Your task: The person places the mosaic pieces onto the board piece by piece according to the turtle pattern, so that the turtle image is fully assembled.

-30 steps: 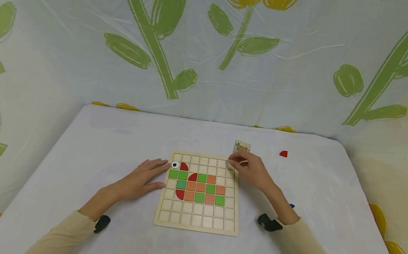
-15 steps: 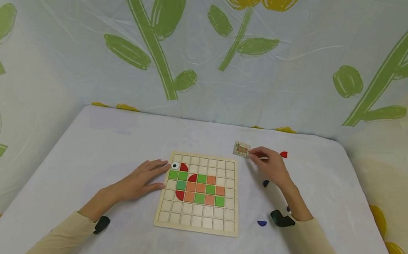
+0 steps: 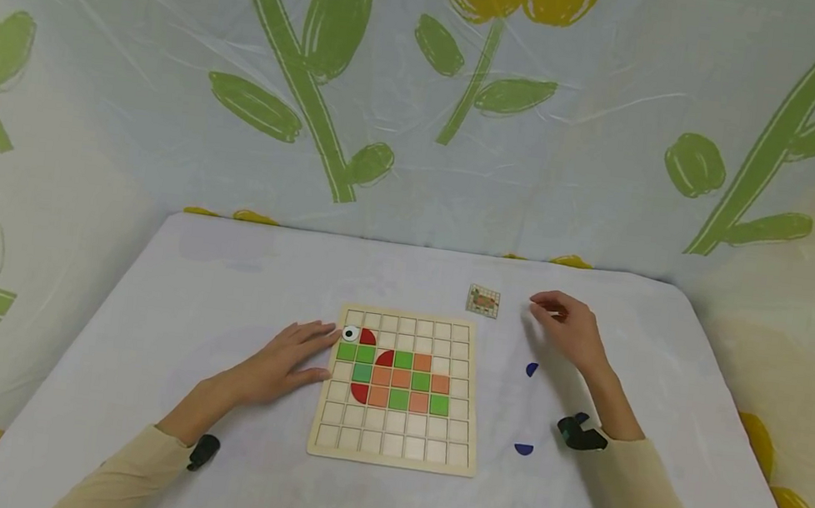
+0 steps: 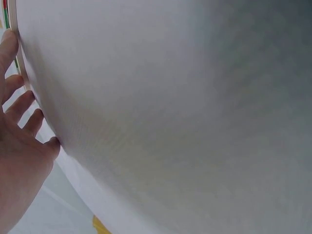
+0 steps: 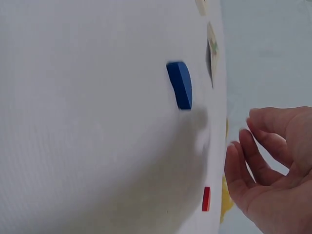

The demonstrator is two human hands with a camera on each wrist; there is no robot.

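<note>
A square wooden grid board [image 3: 396, 450] lies in the head view, with green, orange and red tiles and a round eye tile [image 3: 350, 334] set in it. My left hand [image 3: 285, 362] touches the board's left edge with its fingers outstretched. To the right of a small picture card [image 3: 483, 300], my right hand [image 3: 571, 327] hovers above the table, fingers loosely bent and nothing visible between them. In the right wrist view, a red piece [image 5: 206, 199] lies on the table near that hand. The hand hides this piece in the head view.
Blue half-round pieces lie right of the board: one farther back [image 3: 532, 370], another nearer the front [image 3: 524, 449]. A third blue piece [image 3: 582, 416] is partly hidden by the right wrist camera [image 3: 582, 433]. A flower-printed cloth [image 3: 537, 177] rises behind the table.
My right hand has moved right from the board's upper right corner, past the card, uncovering the card and two blue pieces and covering the red piece. The left hand has stayed in place.
</note>
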